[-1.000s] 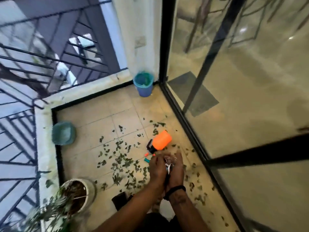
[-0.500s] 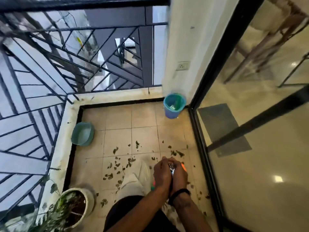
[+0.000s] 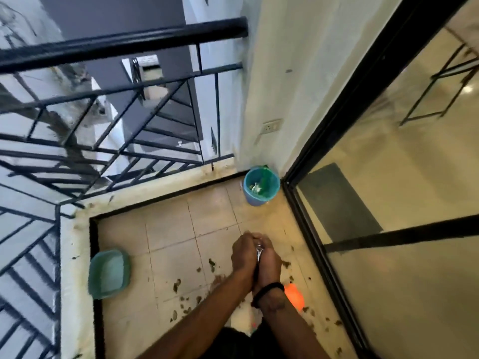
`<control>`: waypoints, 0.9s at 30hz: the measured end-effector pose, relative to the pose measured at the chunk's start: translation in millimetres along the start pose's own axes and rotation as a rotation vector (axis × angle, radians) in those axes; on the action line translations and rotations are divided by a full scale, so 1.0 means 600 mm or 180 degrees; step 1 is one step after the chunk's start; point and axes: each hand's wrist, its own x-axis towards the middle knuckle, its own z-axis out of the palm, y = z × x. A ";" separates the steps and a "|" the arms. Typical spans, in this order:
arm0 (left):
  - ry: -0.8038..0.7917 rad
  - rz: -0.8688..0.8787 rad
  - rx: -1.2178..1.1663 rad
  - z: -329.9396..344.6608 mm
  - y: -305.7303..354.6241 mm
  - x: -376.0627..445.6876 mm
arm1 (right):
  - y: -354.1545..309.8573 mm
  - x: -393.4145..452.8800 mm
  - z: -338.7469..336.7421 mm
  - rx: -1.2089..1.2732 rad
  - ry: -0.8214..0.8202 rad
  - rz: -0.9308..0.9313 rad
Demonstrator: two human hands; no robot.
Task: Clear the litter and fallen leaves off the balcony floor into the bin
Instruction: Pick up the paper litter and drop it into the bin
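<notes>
Blue round plastic bin [image 3: 261, 187] sits up-frame, straight ahead of the left hand [image 3: 243, 255] and right hand [image 3: 270, 263], pressed together around crumpled silvery litter [image 3: 259, 251].

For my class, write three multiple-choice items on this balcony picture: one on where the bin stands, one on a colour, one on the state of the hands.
1. Where is the blue bin?
A. In the far corner beside the glass door
B. Beside the green basin
C. On the railing

2. What colour is the bottle lying on the floor by the right wrist?
A. White
B. Orange
C. Black

3. How are the left hand and right hand?
A. Flat on the tiles
B. Far apart
C. Cupped together around gathered litter

Answers: A, it stands where wall meets door frame; B, bright orange shows; C, palms pressed together.
</notes>
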 end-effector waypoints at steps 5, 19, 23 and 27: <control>0.0005 0.0188 0.0206 0.004 0.107 0.028 | -0.073 0.002 0.074 0.0206 0.0111 0.0015; -0.0288 -0.0258 0.0841 0.068 0.237 0.208 | -0.172 0.198 0.197 0.0212 0.0674 0.0280; -0.0171 -0.0349 0.0800 0.095 0.281 0.276 | -0.215 0.256 0.241 0.0349 0.0631 0.0386; -0.0218 -0.0214 0.1156 0.129 0.332 0.308 | -0.238 0.305 0.266 0.0713 0.0777 0.0316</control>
